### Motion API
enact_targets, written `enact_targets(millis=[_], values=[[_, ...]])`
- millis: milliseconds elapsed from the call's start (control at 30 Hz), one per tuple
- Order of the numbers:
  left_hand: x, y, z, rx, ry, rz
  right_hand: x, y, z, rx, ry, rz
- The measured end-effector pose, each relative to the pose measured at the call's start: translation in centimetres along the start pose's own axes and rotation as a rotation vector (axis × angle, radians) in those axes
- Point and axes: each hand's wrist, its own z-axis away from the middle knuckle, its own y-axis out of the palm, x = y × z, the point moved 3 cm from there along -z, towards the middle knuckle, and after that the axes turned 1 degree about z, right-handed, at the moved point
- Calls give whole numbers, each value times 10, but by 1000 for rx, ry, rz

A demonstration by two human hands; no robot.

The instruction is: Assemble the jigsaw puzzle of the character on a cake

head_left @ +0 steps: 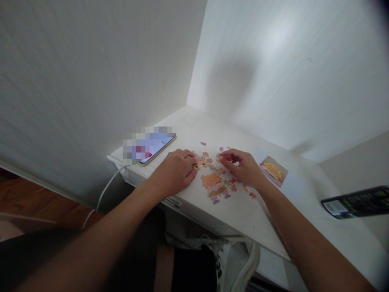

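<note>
jigsaw pieces (233, 187) lie scattered on the white tabletop (231, 217) between your two hands, round a joined orange-and-brown patch (213, 181); read the clock from that patch. your left hand (178, 170) sits at ten o'clock, fingers curled, tips down on a yellow-and-pink cluster (201, 164); whether it grips or just steadies, i cannot tell. your right hand (240, 165) is at two o'clock, thumb and forefinger pinching what looks like one small piece (218, 160).

you seem to be partway through matching pieces, with some linked and many loose. the next move, i judge, calls for turning that piece to suit its neighbours and pressing lightly, so the linked ones don't shift.

a stray piece (203, 143) lies at eleven o'clock. at three o'clock, beside your right forearm, is a picture card (274, 172) with a yellow figure; farther out, towards four, is a dark container (355, 205). the phone (159, 146) lies at ten, beyond your left hand, and a white cable (106, 188) drops over the edge at nine. pale walls (288, 65) meet behind the table at eleven, shadowed towards one; at six, below the edge, is a white shoe (232, 259).
</note>
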Motion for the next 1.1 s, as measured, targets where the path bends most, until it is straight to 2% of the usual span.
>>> enact_targets(millis=[100,233,400,700,1100], values=[[-1,-1,-1,-17,-6,7,21,12,1,-31,-49,-38],[-3,-3,-1,-30,-8,-1,38,27,3,4,-56,-7],[-3,-3,0,-31,-7,-2,35,33,3,43,-12,-2],[-3,-2,0,-42,-4,1,33,36,3,66,-57,23],[-3,-2,1,-49,-8,-2,32,34,2,39,-34,-12]])
